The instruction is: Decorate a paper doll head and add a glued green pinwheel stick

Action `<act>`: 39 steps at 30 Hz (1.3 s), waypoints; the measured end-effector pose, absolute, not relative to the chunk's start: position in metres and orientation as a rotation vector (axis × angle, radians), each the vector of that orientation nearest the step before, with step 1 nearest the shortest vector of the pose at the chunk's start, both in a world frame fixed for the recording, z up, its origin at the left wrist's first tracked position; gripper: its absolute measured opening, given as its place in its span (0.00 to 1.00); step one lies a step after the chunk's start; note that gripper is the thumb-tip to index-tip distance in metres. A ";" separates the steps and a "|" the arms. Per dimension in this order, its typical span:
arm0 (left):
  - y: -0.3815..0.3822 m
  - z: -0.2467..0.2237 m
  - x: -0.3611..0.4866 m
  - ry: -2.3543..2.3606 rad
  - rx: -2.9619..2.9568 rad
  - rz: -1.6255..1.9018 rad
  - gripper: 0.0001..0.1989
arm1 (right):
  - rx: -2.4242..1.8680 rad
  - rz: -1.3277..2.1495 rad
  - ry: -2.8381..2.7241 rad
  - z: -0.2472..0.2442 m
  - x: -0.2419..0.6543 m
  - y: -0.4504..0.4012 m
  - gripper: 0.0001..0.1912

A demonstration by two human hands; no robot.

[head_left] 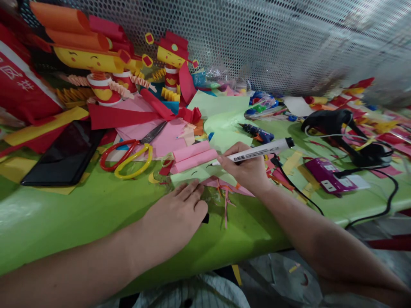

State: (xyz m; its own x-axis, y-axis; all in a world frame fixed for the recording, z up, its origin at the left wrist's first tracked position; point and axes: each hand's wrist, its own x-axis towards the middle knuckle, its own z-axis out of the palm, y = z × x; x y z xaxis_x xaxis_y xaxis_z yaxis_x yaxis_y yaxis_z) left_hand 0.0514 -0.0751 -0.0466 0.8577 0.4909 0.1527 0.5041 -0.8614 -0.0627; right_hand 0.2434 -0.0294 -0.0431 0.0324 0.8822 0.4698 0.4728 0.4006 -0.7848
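A white marker point(257, 152) with a black end is pinched in my right hand point(245, 169), its tip touching a light green paper piece point(201, 171). Short curved black lines show on that piece, and rolled pink paper point(194, 156) lies along its upper edge. My left hand point(183, 207) rests at the lower edge of the green piece with its fingertips on it. Part of a small black object point(206, 219) shows beside the left thumb. Thin pink and orange strips point(226, 205) hang below the green piece.
Scissors point(128, 158) with red and yellow handles and a black phone point(64, 154) lie left on the green table point(105, 209). Paper figures point(102, 64) stand behind. A glue gun point(258, 132), purple power socket point(330, 175), black cable and headphones point(349, 137) lie right.
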 end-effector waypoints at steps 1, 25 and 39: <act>-0.075 -0.047 0.051 -0.785 -2.928 -0.206 0.04 | -1.225 0.490 -1.597 -0.043 0.244 -0.029 0.10; -0.076 -0.050 0.052 -0.753 -2.869 -0.325 0.07 | -1.047 0.585 -1.724 -0.048 0.227 -0.041 0.08; -0.075 -0.054 0.052 -0.736 -2.892 -0.392 0.07 | -1.123 0.515 -1.854 -0.052 0.222 -0.044 0.07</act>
State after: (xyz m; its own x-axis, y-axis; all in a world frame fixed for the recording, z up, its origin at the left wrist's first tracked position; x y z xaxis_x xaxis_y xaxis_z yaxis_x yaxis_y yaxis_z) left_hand 0.0520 -0.0751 -0.0535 0.8470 0.4510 0.2814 0.4853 -0.8721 -0.0628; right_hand 0.2218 -0.0438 -0.0519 -0.2017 0.8587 0.4711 0.4923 0.5047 -0.7092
